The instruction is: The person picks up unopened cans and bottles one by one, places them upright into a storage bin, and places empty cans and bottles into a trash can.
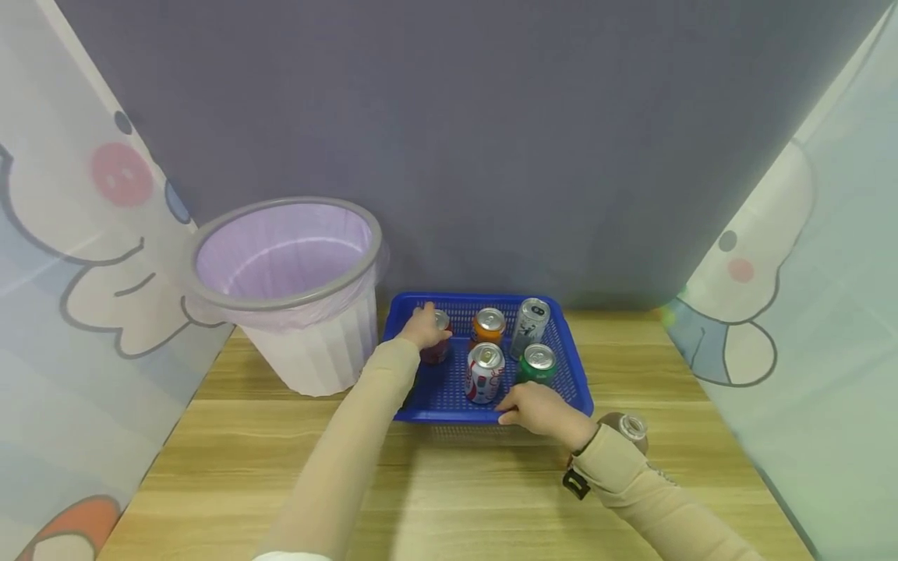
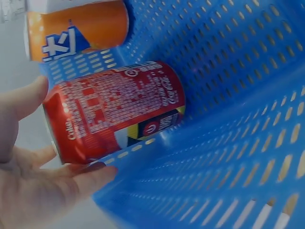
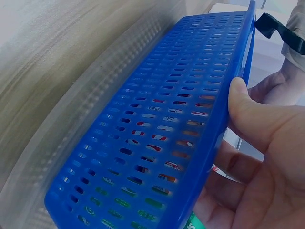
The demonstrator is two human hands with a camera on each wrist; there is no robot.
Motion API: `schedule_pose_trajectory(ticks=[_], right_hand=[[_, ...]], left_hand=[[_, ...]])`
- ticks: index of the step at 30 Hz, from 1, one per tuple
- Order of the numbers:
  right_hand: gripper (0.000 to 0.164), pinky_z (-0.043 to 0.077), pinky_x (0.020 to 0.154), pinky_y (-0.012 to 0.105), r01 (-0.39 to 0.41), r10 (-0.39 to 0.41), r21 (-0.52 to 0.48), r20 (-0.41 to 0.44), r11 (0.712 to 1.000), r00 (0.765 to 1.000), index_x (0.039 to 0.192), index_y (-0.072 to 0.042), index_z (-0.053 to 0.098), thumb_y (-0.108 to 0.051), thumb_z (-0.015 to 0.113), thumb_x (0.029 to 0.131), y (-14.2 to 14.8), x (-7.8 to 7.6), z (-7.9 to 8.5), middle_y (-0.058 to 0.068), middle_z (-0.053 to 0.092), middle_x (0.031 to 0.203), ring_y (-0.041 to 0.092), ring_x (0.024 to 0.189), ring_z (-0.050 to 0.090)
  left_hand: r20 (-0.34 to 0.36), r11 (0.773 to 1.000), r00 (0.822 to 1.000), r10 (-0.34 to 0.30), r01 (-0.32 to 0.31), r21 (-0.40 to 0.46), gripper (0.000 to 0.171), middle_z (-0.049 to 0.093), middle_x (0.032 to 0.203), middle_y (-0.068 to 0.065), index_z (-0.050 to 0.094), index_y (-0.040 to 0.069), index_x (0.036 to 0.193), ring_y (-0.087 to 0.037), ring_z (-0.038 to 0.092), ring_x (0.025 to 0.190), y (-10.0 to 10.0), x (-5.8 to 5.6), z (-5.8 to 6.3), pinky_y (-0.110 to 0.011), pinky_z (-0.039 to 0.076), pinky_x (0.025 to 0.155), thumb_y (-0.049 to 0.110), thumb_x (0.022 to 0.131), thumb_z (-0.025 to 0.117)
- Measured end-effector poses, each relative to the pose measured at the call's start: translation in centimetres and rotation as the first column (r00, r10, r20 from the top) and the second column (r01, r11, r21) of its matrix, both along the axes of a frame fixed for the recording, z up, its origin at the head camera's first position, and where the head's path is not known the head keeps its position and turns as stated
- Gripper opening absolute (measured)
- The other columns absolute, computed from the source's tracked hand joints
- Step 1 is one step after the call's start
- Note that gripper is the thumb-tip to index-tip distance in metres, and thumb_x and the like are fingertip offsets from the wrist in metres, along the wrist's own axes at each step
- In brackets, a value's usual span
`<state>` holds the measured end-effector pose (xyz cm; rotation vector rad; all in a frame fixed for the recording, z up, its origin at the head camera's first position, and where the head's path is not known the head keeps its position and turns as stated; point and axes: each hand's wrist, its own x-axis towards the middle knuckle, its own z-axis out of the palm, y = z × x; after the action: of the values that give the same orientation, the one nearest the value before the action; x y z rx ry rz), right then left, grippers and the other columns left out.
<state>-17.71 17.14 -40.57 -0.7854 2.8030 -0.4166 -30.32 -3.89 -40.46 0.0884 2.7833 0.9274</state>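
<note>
My left hand [image 1: 422, 329] reaches into the blue plastic basket [image 1: 438, 415] at its left side. Its thumb and fingers spread around the top end of a red Coca-Cola can [image 2: 119, 109]; a firm grip is not visible. My right hand [image 1: 540, 409] pinches the basket's front rim, thumb outside and fingers inside, as the right wrist view shows. Also in the basket stand an orange can [image 1: 489, 323], a white-and-red can [image 1: 484, 374], a tall silver can [image 1: 530, 327] and a green can [image 1: 537, 365], which my right hand partly hides.
A white bin [image 1: 316, 343] with a purple liner stands left of the basket on the wooden table [image 1: 477, 499]. A bottle [image 1: 631, 427] with dark contents is beside my right wrist, partly hidden by the sleeve. A grey wall [image 1: 463, 156] rises behind.
</note>
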Motion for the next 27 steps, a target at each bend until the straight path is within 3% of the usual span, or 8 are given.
schedule_pose_trajectory(ticks=[6, 9, 14, 18, 20, 23, 25, 27], right_hand=[[0.017, 0.054, 0.064, 0.027, -0.023, 0.023, 0.008, -0.040, 1.000, 0.999, 0.096, -0.008, 0.076, -0.019, 0.070, 0.083, 0.1, 0.1, -0.1, 0.004, 0.074, 0.090, 0.017, 0.079, 0.068], [0.017, 0.054, 0.064, 0.026, -0.018, 0.019, 0.011, -0.045, 1.000, 0.999, 0.096, -0.009, 0.076, -0.019, 0.070, 0.083, 0.1, 0.1, -0.1, 0.004, 0.074, 0.090, 0.017, 0.079, 0.068], [0.017, 0.054, 0.066, 0.028, -0.004, 0.004, 0.012, -0.044, 1.000, 0.999, 0.096, -0.009, 0.076, -0.019, 0.070, 0.083, 0.1, 0.2, -0.2, 0.004, 0.074, 0.091, 0.018, 0.081, 0.068], [0.018, 0.055, 0.067, 0.029, 0.000, 0.000, 0.010, -0.039, 1.000, 0.999, 0.097, -0.009, 0.076, -0.019, 0.070, 0.084, 0.1, 0.3, -0.2, 0.004, 0.073, 0.092, 0.019, 0.082, 0.068], [0.018, 0.055, 0.067, 0.029, -0.002, 0.002, 0.012, -0.044, 1.000, 0.999, 0.097, -0.009, 0.076, -0.019, 0.069, 0.084, 0.1, 0.4, -0.2, 0.004, 0.073, 0.093, 0.020, 0.083, 0.068], [0.018, 0.055, 0.068, 0.030, -0.002, 0.002, 0.015, -0.052, 1.000, 0.999, 0.098, -0.008, 0.076, -0.019, 0.069, 0.084, 0.1, 0.5, -0.4, 0.005, 0.072, 0.093, 0.020, 0.084, 0.067], [0.018, 0.055, 0.069, 0.032, 0.006, -0.005, 0.015, -0.055, 1.000, 0.998, 0.098, -0.008, 0.075, -0.018, 0.069, 0.085, 0.1, 0.6, -0.4, 0.005, 0.071, 0.093, 0.021, 0.084, 0.066], [0.018, 0.055, 0.070, 0.033, 0.020, -0.019, 0.013, -0.054, 1.000, 0.998, 0.098, -0.008, 0.075, -0.018, 0.068, 0.085, 0.0, 0.6, -0.4, 0.004, 0.070, 0.092, 0.021, 0.084, 0.066]], left_hand=[[-0.040, 0.999, 0.998, -0.048, 0.048, -0.001, 0.068, 0.031, 0.146, -0.030, 0.027, -0.004, 0.145, -0.043, 0.038, 0.132, -0.7, 0.1, 1.0, -0.049, 0.036, 0.108, 0.028, 0.093, 0.058], [-0.068, 0.996, 0.994, -0.083, 0.085, 0.021, 0.063, 0.036, 0.145, -0.027, 0.032, -0.004, 0.143, -0.040, 0.038, 0.133, -0.9, 0.2, 2.0, -0.048, 0.035, 0.109, 0.028, 0.094, 0.056], [-0.117, 0.990, 0.986, -0.118, 0.126, 0.058, 0.056, 0.049, 0.137, -0.021, 0.041, -0.001, 0.139, -0.035, 0.049, 0.124, -1.4, 1.0, 4.0, -0.045, 0.042, 0.103, 0.031, 0.095, 0.054], [-0.211, 0.985, 0.968, -0.138, 0.157, 0.074, 0.047, 0.059, 0.125, -0.018, 0.049, 0.001, 0.132, -0.032, 0.058, 0.113, -2.0, 2.1, 5.1, -0.044, 0.048, 0.094, 0.030, 0.095, 0.054], [-0.278, 0.984, 0.950, -0.138, 0.164, 0.072, 0.042, 0.064, 0.118, -0.016, 0.054, 0.001, 0.127, -0.029, 0.062, 0.105, -2.3, 3.1, 5.7, -0.043, 0.051, 0.090, 0.027, 0.095, 0.055], [-0.405, 0.984, 0.905, -0.127, 0.166, 0.063, 0.035, 0.068, 0.109, -0.014, 0.059, 0.001, 0.122, -0.026, 0.065, 0.094, -3.0, 4.8, 6.6, -0.040, 0.053, 0.082, 0.023, 0.094, 0.056], [-0.502, 0.985, 0.859, -0.102, 0.159, 0.071, 0.031, 0.069, 0.104, -0.013, 0.061, 0.001, 0.118, -0.025, 0.066, 0.089, -3.5, 6.0, 7.2, -0.039, 0.053, 0.077, 0.019, 0.093, 0.056], [-0.609, 0.983, 0.790, -0.068, 0.158, 0.095, 0.027, 0.069, 0.100, -0.014, 0.063, 0.000, 0.114, -0.026, 0.066, 0.085, -4.1, 7.3, 7.7, -0.038, 0.053, 0.073, 0.014, 0.091, 0.057]])
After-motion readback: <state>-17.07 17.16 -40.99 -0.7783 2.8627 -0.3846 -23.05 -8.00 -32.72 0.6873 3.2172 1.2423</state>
